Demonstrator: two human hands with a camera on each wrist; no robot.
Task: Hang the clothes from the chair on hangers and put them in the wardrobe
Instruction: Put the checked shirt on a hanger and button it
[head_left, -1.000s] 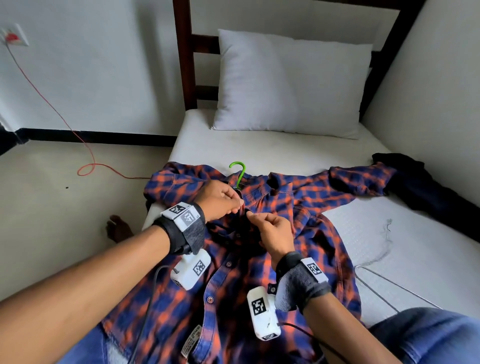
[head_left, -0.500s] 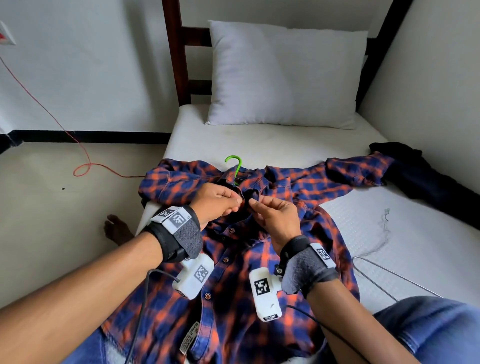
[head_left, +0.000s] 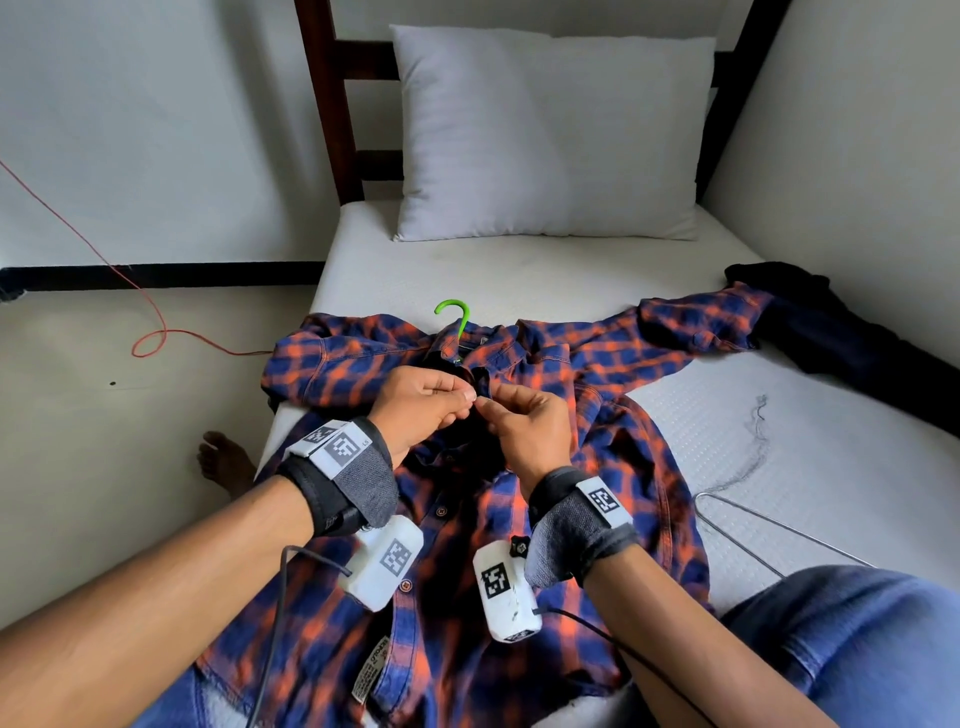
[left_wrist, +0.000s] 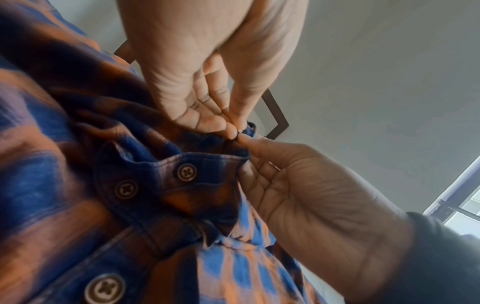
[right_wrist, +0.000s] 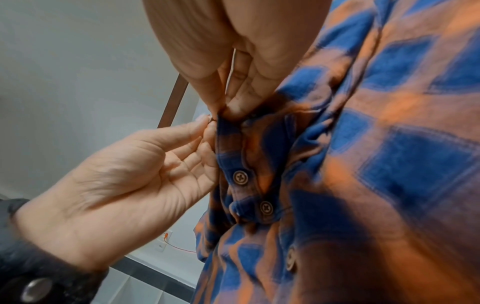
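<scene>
Both hands, left hand (head_left: 423, 402) and right hand (head_left: 524, 431), pinching the plaid shirt (head_left: 519, 519) placket below the green hanger hook (head_left: 455, 317), collar toward the bed's (head_left: 519, 270) pillow end.

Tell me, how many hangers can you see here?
2. The green hanger sits inside the plaid shirt, hook poking out at the collar. A wire hanger lies bare on the mattress, partly hidden by a knee.

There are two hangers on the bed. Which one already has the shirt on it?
The green hanger: only its hook shows, poking out of the plaid shirt at the collar. The bare wire hanger lies empty on the mattress by the person's right knee.
</scene>
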